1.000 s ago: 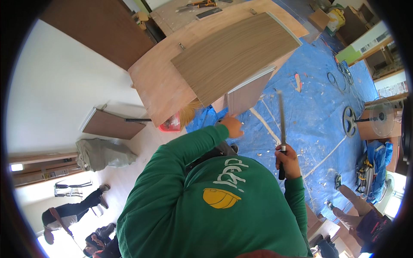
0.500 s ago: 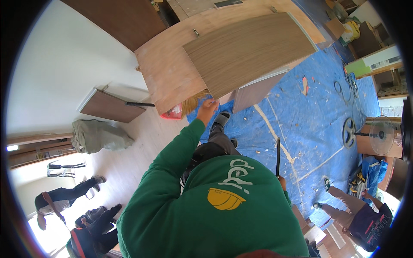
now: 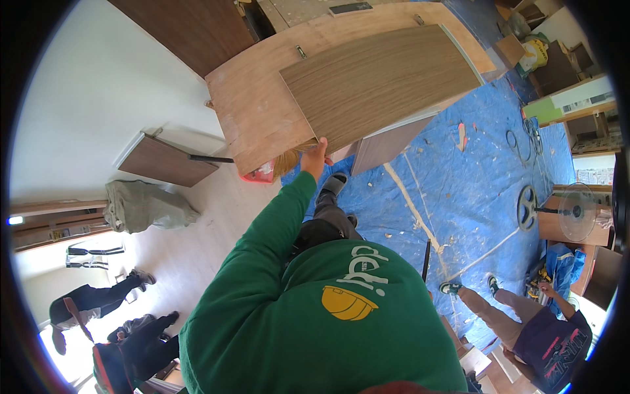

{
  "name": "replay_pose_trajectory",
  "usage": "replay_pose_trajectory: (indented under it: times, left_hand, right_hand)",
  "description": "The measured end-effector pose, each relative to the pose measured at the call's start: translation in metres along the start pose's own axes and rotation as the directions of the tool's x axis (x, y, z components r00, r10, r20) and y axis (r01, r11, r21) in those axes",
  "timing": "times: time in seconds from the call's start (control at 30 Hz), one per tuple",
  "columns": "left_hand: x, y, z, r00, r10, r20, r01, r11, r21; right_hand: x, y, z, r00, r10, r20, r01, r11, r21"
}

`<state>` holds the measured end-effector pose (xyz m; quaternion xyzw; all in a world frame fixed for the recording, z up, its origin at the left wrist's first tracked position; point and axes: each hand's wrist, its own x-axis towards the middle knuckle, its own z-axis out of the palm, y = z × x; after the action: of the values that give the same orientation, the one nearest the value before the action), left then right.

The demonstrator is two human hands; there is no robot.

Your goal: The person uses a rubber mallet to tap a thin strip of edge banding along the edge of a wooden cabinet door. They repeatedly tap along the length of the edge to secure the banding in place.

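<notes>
My left hand [image 3: 315, 162] is at the near edge of a brown wood-grain panel [image 3: 384, 82], close to its left corner. A finger lies over the top face and the others curl at the edge, gripping it. The panel lies on a larger pale plywood board [image 3: 252, 108]. Beneath the near edge, another panel [image 3: 387, 143] with a light edge slants down toward the floor. A thin black bar [image 3: 426, 259] sticks up beside my right side; my right hand is hidden behind my green sweatshirt.
A blue tarp [image 3: 453, 190] with scraps covers the floor. A broom [image 3: 287, 161] and red dustpan [image 3: 261, 173] sit under the board's left end. A standing fan [image 3: 574, 211] is at right. One person [image 3: 548, 341] walks at lower right; others [image 3: 131, 354] are at lower left.
My left hand has closed over the panel's near edge, a finger now on top. My right hand has slipped out of sight, the black bar lower. The person at right has stepped closer.
</notes>
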<state>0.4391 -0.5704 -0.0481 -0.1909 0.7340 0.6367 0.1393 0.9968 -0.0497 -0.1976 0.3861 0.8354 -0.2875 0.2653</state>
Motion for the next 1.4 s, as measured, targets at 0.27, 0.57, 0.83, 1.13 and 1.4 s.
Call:
replay_pose_trajectory:
  times: [0.27, 0.57, 0.83, 1.13, 1.4]
  left_hand:
    - [0.014, -0.006, -0.006, 0.987, -0.154, -0.05, 0.135, 0.955, -0.265]
    - [-0.036, 0.004, -0.008, 0.953, 0.28, -0.114, -0.225, 0.909, 0.352]
    - [-0.035, 0.016, -0.036, 0.59, 0.785, 0.19, -0.612, 0.281, 0.739]
    - [-0.024, 0.008, -0.042, 0.523, 0.809, 0.27, -0.668, 0.193, 0.719]
    - [-0.023, 0.009, -0.034, 0.499, 0.834, 0.235, -0.667, 0.196, 0.719]
  right_hand:
    - [0.02, 0.001, 0.021, 0.99, -0.126, 0.062, 0.134, 0.98, -0.146]
    - [0.017, -0.033, 0.003, 0.99, -0.097, 0.1, 0.103, 0.993, -0.056]
    - [0.016, -0.043, -0.001, 0.992, -0.07, 0.102, 0.076, 0.996, -0.05]
    - [0.014, -0.037, 0.009, 0.993, -0.057, 0.103, 0.062, 0.997, -0.041]
    - [0.018, -0.038, 0.005, 0.994, -0.065, 0.085, 0.068, 0.997, -0.031]
